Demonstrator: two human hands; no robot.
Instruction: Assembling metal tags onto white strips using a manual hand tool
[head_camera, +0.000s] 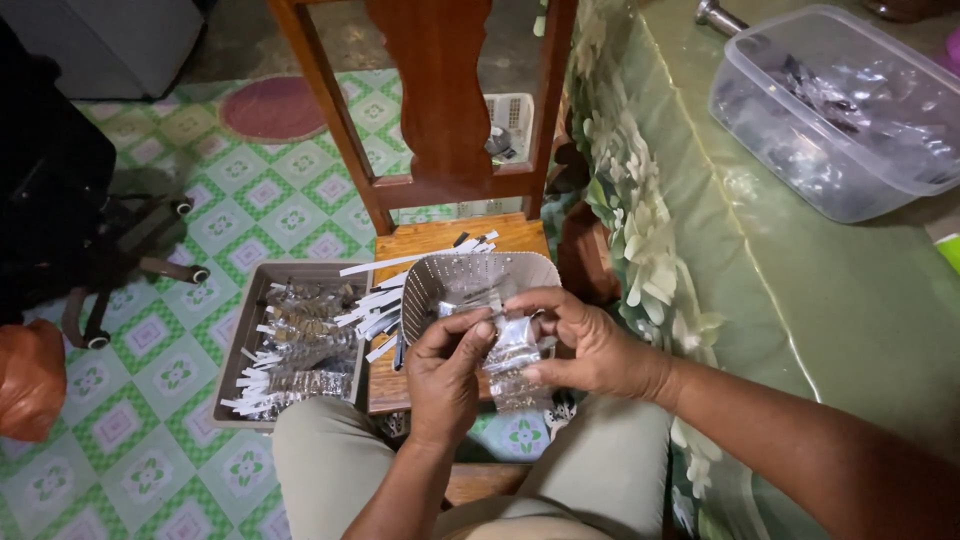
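Over wooden chair (440, 240), both hands pinch crinkly, perhaps foil, strip (512, 362).

Both hands on a clear packet strip, above a chair seat.

Left hand (447, 375) and right hand (580, 345) pinch a strip of small clear packets (512, 362) between them, fingers closed on it, just over the lap. Behind the hands, a perforated basket (440, 280) sits on the wooden chair (440, 240); white strips (375, 305) lie beside it. Left of the chair, a grey tray (245, 310) on the tiled floor (150, 420) holds more packets. On the table at right, a clear tub (790, 150).
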